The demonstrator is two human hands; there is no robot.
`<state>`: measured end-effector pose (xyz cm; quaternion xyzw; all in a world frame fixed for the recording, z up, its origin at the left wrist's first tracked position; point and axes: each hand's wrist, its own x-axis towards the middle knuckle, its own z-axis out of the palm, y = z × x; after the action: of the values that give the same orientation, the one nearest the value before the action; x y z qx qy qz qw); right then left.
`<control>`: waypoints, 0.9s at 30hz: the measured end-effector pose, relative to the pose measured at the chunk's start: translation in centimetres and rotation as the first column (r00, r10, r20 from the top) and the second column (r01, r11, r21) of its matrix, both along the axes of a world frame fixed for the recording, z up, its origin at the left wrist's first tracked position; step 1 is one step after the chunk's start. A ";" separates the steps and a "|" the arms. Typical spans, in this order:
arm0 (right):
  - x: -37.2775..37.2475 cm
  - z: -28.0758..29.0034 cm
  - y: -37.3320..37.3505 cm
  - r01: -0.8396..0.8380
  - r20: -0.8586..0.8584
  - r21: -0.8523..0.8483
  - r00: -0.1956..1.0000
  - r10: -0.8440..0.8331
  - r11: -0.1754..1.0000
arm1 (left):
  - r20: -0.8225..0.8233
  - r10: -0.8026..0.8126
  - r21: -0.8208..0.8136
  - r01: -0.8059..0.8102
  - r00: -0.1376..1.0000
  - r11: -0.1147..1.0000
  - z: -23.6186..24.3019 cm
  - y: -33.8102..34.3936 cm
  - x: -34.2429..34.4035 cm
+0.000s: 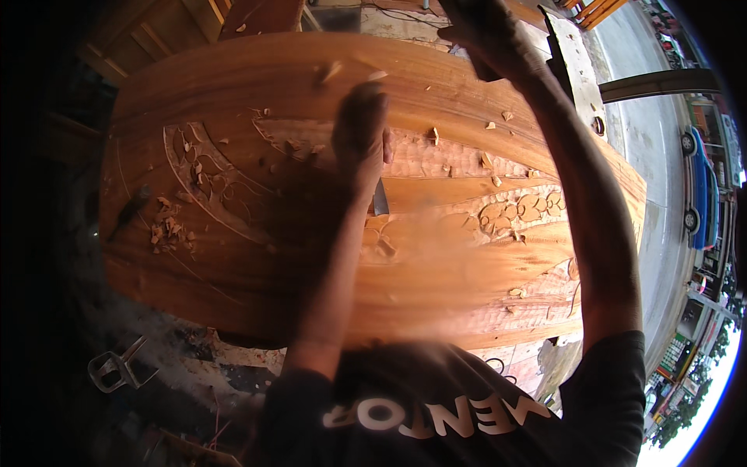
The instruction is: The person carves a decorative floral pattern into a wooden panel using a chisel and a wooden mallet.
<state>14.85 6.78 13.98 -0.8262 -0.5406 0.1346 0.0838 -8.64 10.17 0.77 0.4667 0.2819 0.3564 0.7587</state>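
A large wooden panel [467, 93] with carved leaf and scroll shapes lies in front of me. My left hand [360, 132] is closed in a fist over its middle, around a chisel whose flat metal blade [380, 199] shows below the fist, close to the wood. The chisel's handle is mostly hidden by the fingers. Raised over the panel's far right edge is my right hand [506, 47], closed on a dark, mallet-like tool [485, 71]. Motion blur and shade keep its exact shape from showing. Carved rings [517, 210] lie to the right of the chisel.
Wood chips [170, 227] are heaped on the panel's left and scattered elsewhere. A dark tool [132, 210] lies near its left end. A metal-framed object [117, 370] stands at lower left. Beyond the right end are a pale board [576, 70] and a road with a blue vehicle [703, 191].
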 end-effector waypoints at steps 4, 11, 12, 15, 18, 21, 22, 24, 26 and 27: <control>-3.8 -0.9 -0.6 -0.485 0.083 -0.082 0.867 0.491 0.870 | -0.028 0.009 0.067 -0.007 1.000 0.998 -0.9 0.9 -1.5; -5.3 1.8 -0.4 -0.280 0.121 -0.089 0.950 0.289 0.956 | -0.018 0.052 0.005 -0.052 0.998 0.999 -0.1 -0.4 -1.3; -5.2 0.4 -0.8 -0.397 0.104 -0.081 0.909 0.404 0.914 | 0.016 0.063 0.020 -0.064 0.998 0.998 -0.2 -0.3 -1.9; -4.4 1.8 -0.2 -0.496 0.102 -0.177 0.850 0.517 0.850 | 0.037 0.134 0.046 -0.136 0.990 0.990 -0.3 -0.9 -2.3; -4.0 0.1 -0.5 -0.352 -0.004 0.133 0.935 0.356 0.926 | 0.024 0.106 0.048 -0.108 0.994 0.993 0.0 -1.0 -2.5; -6.2 1.0 -1.0 -0.183 -0.096 0.287 0.971 0.219 0.940 | 0.016 0.181 0.070 -0.182 0.983 0.981 1.4 -1.6 -3.5; -7.0 2.1 -1.7 -0.329 0.003 0.159 0.943 0.333 0.931 | -0.009 0.258 0.066 -0.257 0.966 0.964 1.7 -2.2 -4.4; -8.3 1.9 -2.9 -0.452 0.100 0.042 0.889 0.447 0.891 | 0.150 0.096 -0.005 -0.096 0.984 0.995 2.5 -3.1 -7.9; -9.2 1.4 -3.6 -0.376 -0.084 0.127 0.918 0.388 0.918 | 0.134 0.104 0.017 -0.107 0.985 0.994 3.8 -3.5 -8.6; -9.3 2.0 -4.0 -0.317 -0.144 0.176 0.928 0.343 0.932 | 0.138 0.089 0.024 -0.094 0.986 0.995 4.7 -3.8 -8.4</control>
<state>5.57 2.73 16.03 -0.6997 -0.6714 0.1769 0.1683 -17.06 6.36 5.43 0.4391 0.2448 0.4264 0.7520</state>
